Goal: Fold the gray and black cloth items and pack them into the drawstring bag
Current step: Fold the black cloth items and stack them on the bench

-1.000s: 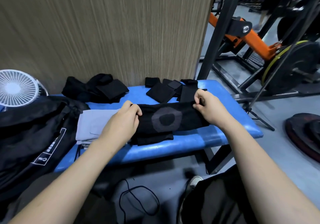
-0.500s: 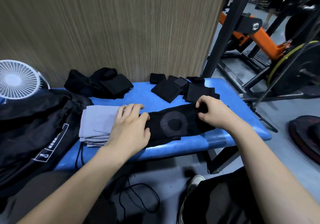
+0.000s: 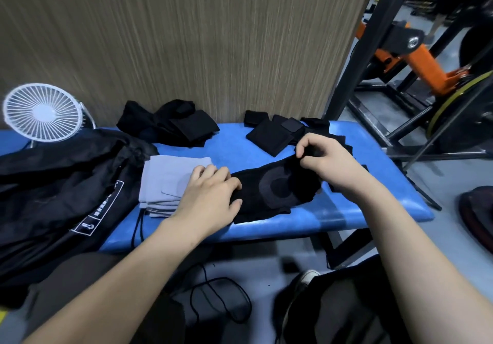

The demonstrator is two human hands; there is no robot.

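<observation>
A black cloth with a grey ring patch (image 3: 274,191) lies across the blue bench (image 3: 333,221). My left hand (image 3: 210,197) rests flat on its left end, fingers together, pressing it down. My right hand (image 3: 328,159) pinches its right end and lifts that end a little off the bench. A folded stack of grey cloths (image 3: 168,181) lies just left of my left hand. The black drawstring bag (image 3: 53,191) with a white label lies crumpled at the left. Folded black pieces (image 3: 269,135) lie behind my right hand, and a loose black pile (image 3: 170,122) sits against the wall.
A white fan (image 3: 42,113) stands at the bench's far left. A wood-grain wall (image 3: 186,37) backs the bench. A black rack post (image 3: 354,42) and orange gym machine (image 3: 426,61) stand to the right. A black cord (image 3: 221,301) lies on the floor by my shoe (image 3: 304,277).
My left hand has flattened onto the cloth's left end. My right hand has raised the right end and pinched it. The camera has tilted and moved closer.
</observation>
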